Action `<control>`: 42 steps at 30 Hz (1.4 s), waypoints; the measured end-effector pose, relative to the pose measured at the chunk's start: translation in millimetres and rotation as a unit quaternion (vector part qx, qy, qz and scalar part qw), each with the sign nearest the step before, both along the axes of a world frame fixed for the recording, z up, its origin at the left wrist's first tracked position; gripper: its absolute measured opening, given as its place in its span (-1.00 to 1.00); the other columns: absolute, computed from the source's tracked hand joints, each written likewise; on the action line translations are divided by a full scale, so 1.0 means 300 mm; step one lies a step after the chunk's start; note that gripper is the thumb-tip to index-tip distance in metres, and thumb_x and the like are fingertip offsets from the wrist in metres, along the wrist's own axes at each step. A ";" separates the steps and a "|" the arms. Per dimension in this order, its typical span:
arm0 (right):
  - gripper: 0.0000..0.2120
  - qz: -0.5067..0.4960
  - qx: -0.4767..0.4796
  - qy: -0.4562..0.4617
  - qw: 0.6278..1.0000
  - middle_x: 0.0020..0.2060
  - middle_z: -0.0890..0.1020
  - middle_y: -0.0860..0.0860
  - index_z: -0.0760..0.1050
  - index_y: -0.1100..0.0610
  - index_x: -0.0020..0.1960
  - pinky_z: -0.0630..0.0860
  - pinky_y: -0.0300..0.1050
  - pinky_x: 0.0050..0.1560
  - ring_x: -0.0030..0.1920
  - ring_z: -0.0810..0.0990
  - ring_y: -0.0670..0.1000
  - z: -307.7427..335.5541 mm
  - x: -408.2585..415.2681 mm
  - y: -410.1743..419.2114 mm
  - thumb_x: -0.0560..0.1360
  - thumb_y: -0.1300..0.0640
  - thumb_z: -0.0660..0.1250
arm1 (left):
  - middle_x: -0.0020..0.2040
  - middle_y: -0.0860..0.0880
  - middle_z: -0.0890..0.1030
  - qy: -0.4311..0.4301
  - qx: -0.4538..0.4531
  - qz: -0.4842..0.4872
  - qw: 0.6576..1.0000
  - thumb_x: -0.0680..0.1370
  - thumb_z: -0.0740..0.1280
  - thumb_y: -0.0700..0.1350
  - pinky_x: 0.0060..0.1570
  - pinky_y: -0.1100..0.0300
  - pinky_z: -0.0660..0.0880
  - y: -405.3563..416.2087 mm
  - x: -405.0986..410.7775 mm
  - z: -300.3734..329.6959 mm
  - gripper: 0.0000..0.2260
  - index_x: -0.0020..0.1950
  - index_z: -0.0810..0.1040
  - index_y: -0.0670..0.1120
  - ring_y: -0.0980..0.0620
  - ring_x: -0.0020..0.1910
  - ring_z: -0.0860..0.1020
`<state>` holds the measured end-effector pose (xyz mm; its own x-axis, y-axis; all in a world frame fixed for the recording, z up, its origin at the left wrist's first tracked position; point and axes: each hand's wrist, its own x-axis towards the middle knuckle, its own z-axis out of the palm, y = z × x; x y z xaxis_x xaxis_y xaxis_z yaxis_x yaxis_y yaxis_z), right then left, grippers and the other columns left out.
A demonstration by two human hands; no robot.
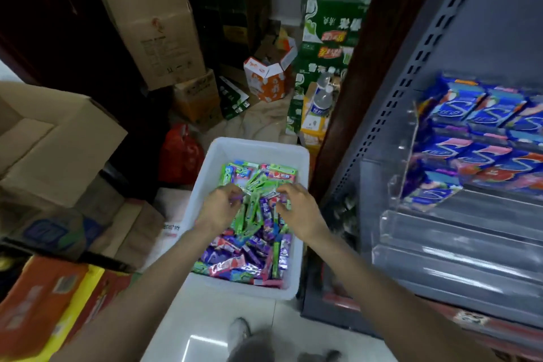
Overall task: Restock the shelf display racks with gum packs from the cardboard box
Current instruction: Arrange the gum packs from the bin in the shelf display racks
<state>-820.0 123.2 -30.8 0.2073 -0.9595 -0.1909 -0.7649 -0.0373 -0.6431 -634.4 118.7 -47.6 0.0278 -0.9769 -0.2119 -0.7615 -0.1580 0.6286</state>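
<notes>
A white plastic bin [296, 285] on the floor holds a heap of loose gum packs [249, 256], green, purple and pink. Both my hands are down in the bin over the far half of the heap. My left hand [219, 207] has its fingers curled round green gum packs. My right hand [296, 209] hovers with curled fingers touching a green and purple pack; the frame is blurred, so its grip is unclear. On the right, a clear tiered display rack [458, 232] on the grey shelf holds blue gum packs [482, 132] in its upper rows.
Open cardboard boxes [53, 138] stand at the left, a taller one [152, 17] behind. Green cartons [329, 35], an orange carton [266, 79] and a red bag [180, 153] crowd the floor beyond the bin. Orange and yellow boxes [44, 311] sit at lower left.
</notes>
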 end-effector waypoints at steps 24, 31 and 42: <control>-0.39 0.089 0.113 0.248 0.958 0.53 -0.10 -0.09 -0.10 -0.01 0.55 0.17 0.00 0.43 0.52 -0.01 0.08 -0.291 0.168 -0.125 0.61 0.15 0.15 | 0.50 -0.06 0.24 -0.071 0.112 -0.198 0.971 0.59 0.22 -0.11 0.41 0.06 0.17 -0.170 0.107 -0.264 -0.49 0.51 0.16 -0.07 -0.08 0.44 0.24; -0.35 0.094 0.140 0.203 0.964 0.53 -0.17 -0.12 -0.04 -0.01 0.54 0.36 0.02 0.30 0.52 0.00 0.08 -0.274 0.128 -0.115 0.57 0.32 0.15 | 0.38 -0.09 0.29 -0.070 0.112 -0.181 0.975 0.56 0.28 -0.21 0.42 0.14 0.21 -0.203 0.122 -0.286 -0.53 0.46 0.29 -0.08 -0.08 0.38 0.31; -0.41 0.077 0.161 0.133 0.975 0.53 -0.17 -0.05 0.04 0.09 0.54 0.29 -0.02 0.40 0.52 0.01 0.08 -0.285 0.136 -0.106 0.57 0.37 0.12 | 0.17 -0.10 0.51 -0.067 0.077 -0.186 0.977 0.54 0.30 -0.20 0.18 0.09 0.26 -0.168 0.149 -0.265 -0.67 0.29 0.37 -0.03 -0.08 0.23 0.39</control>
